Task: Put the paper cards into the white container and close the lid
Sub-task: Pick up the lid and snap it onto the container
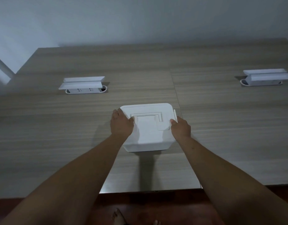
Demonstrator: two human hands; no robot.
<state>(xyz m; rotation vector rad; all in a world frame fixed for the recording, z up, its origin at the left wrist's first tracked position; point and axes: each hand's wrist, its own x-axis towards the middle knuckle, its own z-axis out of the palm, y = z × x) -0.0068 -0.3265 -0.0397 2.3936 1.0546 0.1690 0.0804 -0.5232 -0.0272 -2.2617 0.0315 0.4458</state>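
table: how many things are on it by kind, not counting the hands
white container with its lid on: 1
pop-up power socket boxes, lids raised, one at far left and one at far right: 2
paper cards in view: 0
total: 3

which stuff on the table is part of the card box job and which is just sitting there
Belongs to the job:
- white container, lid on top
- left hand and right hand, one at each side of the lid
- no paper cards in view

Just lying about:
- left socket box, flap up
- right socket box, flap up
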